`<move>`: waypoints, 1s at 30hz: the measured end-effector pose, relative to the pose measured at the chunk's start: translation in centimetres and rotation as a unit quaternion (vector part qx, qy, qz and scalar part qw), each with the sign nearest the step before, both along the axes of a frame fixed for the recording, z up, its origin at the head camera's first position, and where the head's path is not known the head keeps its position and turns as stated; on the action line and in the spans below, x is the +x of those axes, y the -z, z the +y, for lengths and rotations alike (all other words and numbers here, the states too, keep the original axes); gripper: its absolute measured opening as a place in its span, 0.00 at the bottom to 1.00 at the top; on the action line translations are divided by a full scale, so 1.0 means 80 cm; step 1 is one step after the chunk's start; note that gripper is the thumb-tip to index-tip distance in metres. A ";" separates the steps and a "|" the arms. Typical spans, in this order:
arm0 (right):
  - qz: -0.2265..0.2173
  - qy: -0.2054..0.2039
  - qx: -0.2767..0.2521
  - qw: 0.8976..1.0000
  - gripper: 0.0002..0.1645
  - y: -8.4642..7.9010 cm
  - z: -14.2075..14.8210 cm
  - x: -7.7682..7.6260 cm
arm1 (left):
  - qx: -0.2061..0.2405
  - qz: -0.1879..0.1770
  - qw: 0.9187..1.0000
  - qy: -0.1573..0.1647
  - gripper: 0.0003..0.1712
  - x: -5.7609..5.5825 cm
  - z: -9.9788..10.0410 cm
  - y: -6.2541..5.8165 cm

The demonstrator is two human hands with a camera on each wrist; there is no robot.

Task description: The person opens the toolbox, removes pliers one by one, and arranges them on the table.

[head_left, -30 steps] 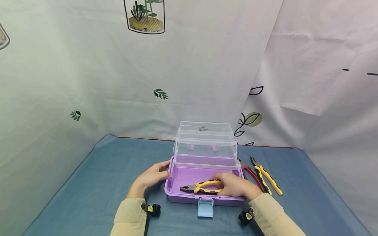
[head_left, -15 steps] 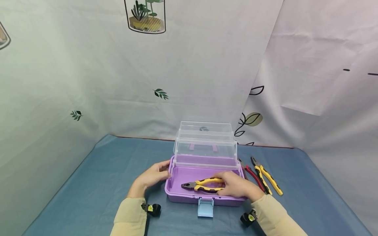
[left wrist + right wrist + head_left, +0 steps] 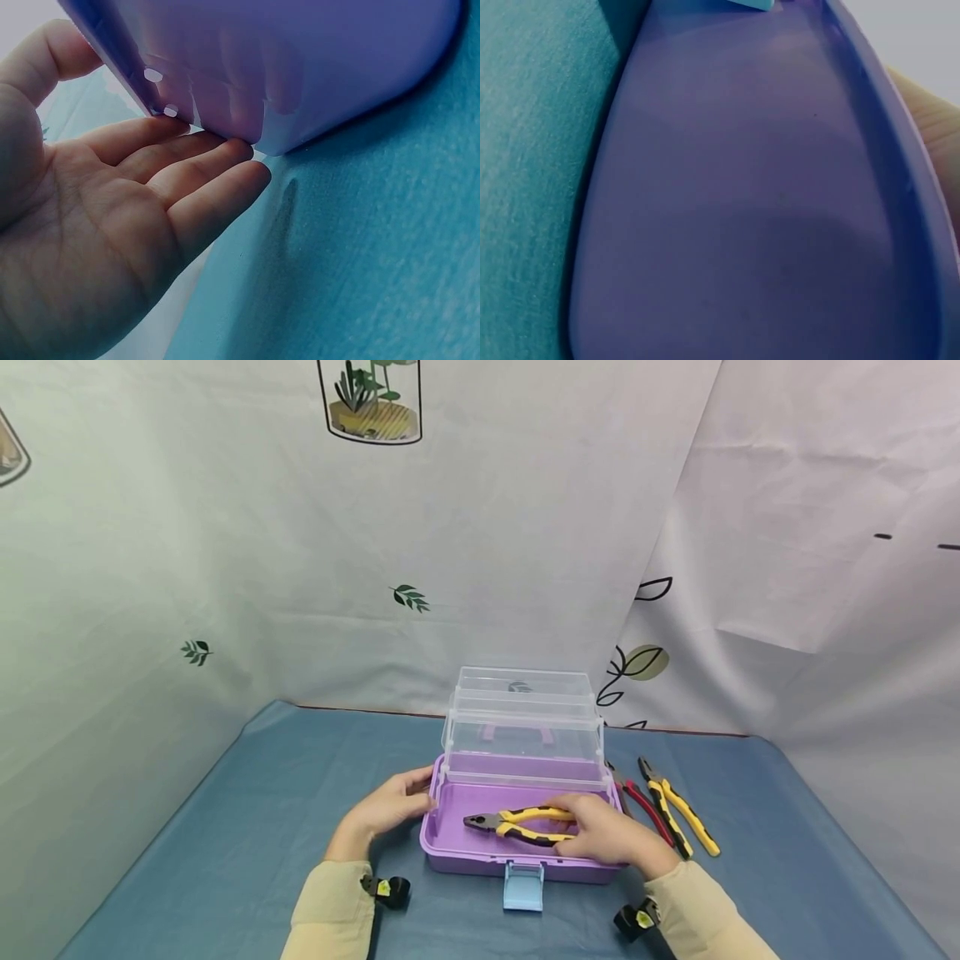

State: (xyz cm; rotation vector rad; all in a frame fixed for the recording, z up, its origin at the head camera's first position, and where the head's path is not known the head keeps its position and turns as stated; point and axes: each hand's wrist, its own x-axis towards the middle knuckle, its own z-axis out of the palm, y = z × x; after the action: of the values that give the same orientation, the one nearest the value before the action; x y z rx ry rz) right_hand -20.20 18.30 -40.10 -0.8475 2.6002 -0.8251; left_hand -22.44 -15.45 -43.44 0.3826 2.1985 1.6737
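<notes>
A purple toolbox (image 3: 450, 850) stands on the blue table with its clear lid (image 3: 521, 731) raised at the back. My right hand (image 3: 596, 833) is inside the box and grips the handles of yellow-and-black pliers (image 3: 517, 825), whose nose points left. My left hand (image 3: 397, 802) lies against the box's left side. In the left wrist view the left hand (image 3: 210, 169) has straight fingers touching the lower edge of the purple toolbox (image 3: 300, 67), thumb up by the rim. The right wrist view shows almost only the toolbox wall (image 3: 742, 225).
Red-handled pliers (image 3: 642, 806) and another yellow-and-black pair (image 3: 681, 820) lie on the blue tablecloth (image 3: 247, 827) right of the box. A light blue latch (image 3: 522, 887) hangs open at the box's front. Printed cloth walls close in the back and both sides.
My right hand has carried the pliers a little to the right and farther back inside the box. The left hand has stayed at the box's side.
</notes>
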 end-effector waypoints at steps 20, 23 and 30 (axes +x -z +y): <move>-0.009 0.025 -0.072 0.997 0.31 -0.008 0.015 0.015 | -0.006 0.002 1.000 -0.006 0.43 0.001 0.001 -0.002; -0.007 0.029 -0.078 0.996 0.32 -0.008 0.016 0.018 | -0.007 -0.001 1.000 -0.011 0.43 0.001 0.001 -0.002; -0.003 0.037 -0.089 0.995 0.34 -0.006 0.020 0.022 | -0.001 -0.004 1.000 -0.009 0.43 0.001 0.001 0.000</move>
State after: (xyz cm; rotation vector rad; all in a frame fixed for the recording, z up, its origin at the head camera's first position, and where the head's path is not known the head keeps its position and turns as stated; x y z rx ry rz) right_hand -18.45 19.91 -39.59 -0.7979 2.5956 -1.0910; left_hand -22.39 -15.38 -43.46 0.3561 2.2051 1.6799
